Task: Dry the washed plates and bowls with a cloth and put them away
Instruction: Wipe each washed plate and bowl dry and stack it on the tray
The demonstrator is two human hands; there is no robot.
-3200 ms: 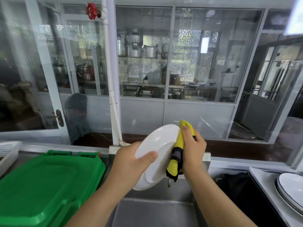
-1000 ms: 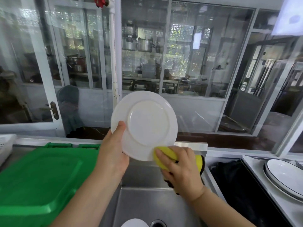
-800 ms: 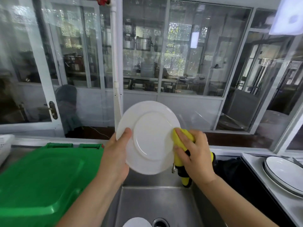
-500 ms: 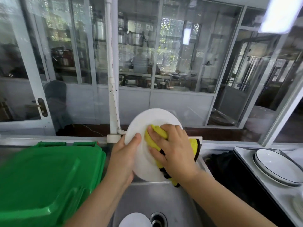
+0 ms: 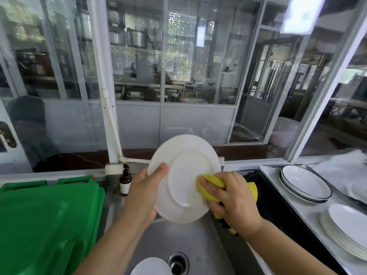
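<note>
Over the steel sink [image 5: 200, 241], the left hand [image 5: 143, 197] is pinching the plate [image 5: 183, 178] by its rim, thumb on the underside, while the right hand [image 5: 233, 201] is pressing a bunched cloth [image 5: 211, 186] against it; stiff, breakable and likely slick, it is probably safest held at the rim.

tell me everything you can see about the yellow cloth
The yellow cloth is bunched in the right hand, whose fingers press it against the lower right of the white plate's underside. It looks soft and nubby. A fold sticks out right of the hand, and a tail with dark trim hangs below it, over the sink's right edge.
</note>
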